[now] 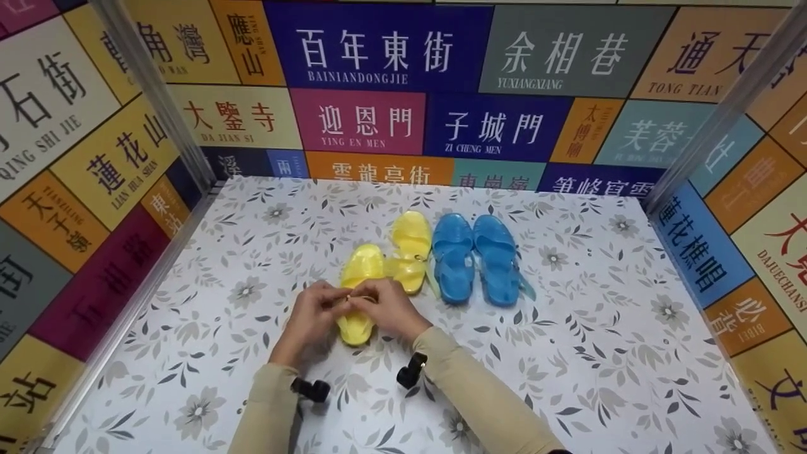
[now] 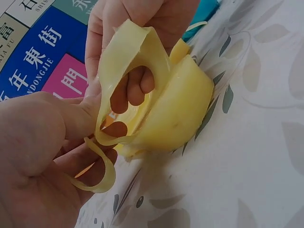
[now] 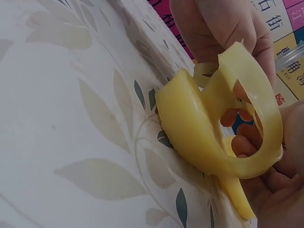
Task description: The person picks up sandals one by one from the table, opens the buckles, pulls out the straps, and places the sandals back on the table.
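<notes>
Beige sleeves [image 1: 268, 410] lie nearest me, left hand [image 1: 314, 310] and right hand [image 1: 389, 309] both pinching the strap [image 2: 114, 52] of a yellow sandal [image 1: 362, 261] on the white floral tabletop [image 1: 567, 366], another yellow sandal [image 1: 413, 230] then two blue sandals [image 1: 454, 230] to its right, sign-printed walls [image 1: 359, 120] round three sides.

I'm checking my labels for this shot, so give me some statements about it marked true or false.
1. The left hand and right hand both hold the nearer yellow sandal. True.
2. In the head view, two blue sandals lie right of both yellow ones. True.
3. One hand touches a blue sandal. False: both are at the nearer yellow sandal.
4. The sandals rest on a plain blue surface. False: the white surface is patterned with flowers and leaves.
</notes>
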`<state>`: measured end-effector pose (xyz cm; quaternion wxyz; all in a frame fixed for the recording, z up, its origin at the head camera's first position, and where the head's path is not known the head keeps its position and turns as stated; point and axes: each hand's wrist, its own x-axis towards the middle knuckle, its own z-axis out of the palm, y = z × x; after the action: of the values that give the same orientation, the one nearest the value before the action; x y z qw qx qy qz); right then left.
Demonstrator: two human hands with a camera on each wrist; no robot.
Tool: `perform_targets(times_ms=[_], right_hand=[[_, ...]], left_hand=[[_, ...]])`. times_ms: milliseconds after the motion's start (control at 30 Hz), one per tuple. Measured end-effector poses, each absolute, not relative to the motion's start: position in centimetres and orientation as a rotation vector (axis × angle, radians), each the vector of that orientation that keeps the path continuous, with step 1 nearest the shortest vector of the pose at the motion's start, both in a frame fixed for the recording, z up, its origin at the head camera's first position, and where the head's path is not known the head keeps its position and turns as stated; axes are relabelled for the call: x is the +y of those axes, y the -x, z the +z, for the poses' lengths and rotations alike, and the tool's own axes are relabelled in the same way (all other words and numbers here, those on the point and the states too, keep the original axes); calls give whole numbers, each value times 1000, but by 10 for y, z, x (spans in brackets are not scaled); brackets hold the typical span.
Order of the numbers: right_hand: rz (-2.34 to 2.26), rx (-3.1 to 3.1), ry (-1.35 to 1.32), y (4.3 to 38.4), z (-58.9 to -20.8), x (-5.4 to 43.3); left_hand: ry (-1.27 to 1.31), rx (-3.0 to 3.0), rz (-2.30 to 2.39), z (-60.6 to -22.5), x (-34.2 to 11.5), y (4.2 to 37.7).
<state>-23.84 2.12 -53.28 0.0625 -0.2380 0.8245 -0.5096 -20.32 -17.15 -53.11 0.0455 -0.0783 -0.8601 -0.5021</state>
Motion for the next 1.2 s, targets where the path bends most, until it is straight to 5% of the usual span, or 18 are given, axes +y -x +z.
perform_targets(times_ms=[1200], right_hand=[[-1656,2368,599,241,-535,30]], left_hand=[[-91,-2470,-1765,-540,-171,199]])
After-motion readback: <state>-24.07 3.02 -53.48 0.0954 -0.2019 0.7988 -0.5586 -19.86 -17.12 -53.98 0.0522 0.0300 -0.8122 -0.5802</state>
